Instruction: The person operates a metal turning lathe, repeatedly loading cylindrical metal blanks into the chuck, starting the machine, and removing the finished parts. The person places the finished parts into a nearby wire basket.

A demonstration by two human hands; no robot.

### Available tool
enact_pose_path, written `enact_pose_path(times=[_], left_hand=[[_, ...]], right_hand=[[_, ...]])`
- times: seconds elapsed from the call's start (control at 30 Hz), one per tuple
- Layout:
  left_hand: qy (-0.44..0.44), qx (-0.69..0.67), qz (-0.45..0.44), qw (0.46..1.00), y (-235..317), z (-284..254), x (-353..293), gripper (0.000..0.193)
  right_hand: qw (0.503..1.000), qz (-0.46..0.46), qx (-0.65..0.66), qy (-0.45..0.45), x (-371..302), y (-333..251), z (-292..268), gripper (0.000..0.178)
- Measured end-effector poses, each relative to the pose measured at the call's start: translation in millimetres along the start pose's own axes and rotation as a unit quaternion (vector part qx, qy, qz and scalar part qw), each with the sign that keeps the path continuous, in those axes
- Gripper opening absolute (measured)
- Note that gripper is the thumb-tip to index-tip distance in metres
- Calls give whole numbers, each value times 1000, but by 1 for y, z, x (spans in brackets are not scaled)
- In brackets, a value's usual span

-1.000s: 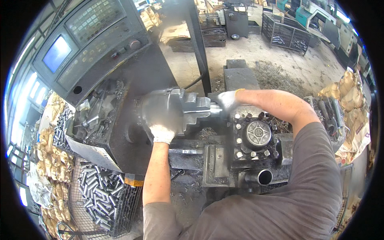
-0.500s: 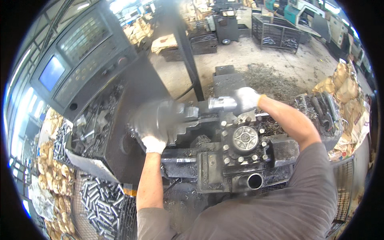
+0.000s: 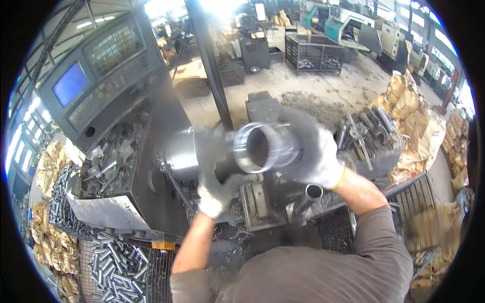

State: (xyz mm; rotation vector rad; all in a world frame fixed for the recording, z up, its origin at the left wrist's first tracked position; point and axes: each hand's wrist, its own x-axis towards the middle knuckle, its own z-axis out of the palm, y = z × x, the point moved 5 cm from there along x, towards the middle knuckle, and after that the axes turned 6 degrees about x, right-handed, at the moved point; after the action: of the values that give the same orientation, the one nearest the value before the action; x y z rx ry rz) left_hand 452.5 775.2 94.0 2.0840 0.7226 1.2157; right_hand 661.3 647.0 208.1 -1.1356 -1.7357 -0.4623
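My right hand [image 3: 316,151], in a white work glove with darkened fingers, grips a short shiny metal tube [image 3: 246,151]. The tube's open end faces left and toward me, above the lathe bed. My left hand [image 3: 214,189], also gloved, is at the front of the lathe chuck [image 3: 183,154], below the jaws. Its fingers are dark and smeared by motion, so their grip cannot be made out. The tool post behind the tube is mostly hidden by my right hand.
A control panel with a blue screen [image 3: 70,85] stands at the left. Below it, a wire basket holds several small metal tubes [image 3: 118,267]. Tools and metal parts [image 3: 361,134] lie on the machine's right end, beside brown paper sacks [image 3: 422,126]. A dark post [image 3: 212,70] rises behind the lathe.
My right hand has come nearer with the tube, which now looks larger and shows its open end. My left hand has shifted right, off the chuck's side. The view has turned a little rightward.
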Motion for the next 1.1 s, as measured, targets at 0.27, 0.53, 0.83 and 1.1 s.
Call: enact_pose_path(times=[0.27,0.53,0.83,1.1], left_hand=[[-40,-438,-495,749,-38,60,-148,41],[-39,-558,-511,653,-101,93,-213,43],[-57,-625,-542,560,-133,70,-230,57],[-105,-528,-529,656,-67,93,-192,54]], right_hand=[[814,445,43,-371,-175,-69,96,95],[716,547,227,-370,-322,-38,98,71],[755,620,127,-174,-282,-15,-42,51],[770,629,88,65,-349,78,-79,67]])
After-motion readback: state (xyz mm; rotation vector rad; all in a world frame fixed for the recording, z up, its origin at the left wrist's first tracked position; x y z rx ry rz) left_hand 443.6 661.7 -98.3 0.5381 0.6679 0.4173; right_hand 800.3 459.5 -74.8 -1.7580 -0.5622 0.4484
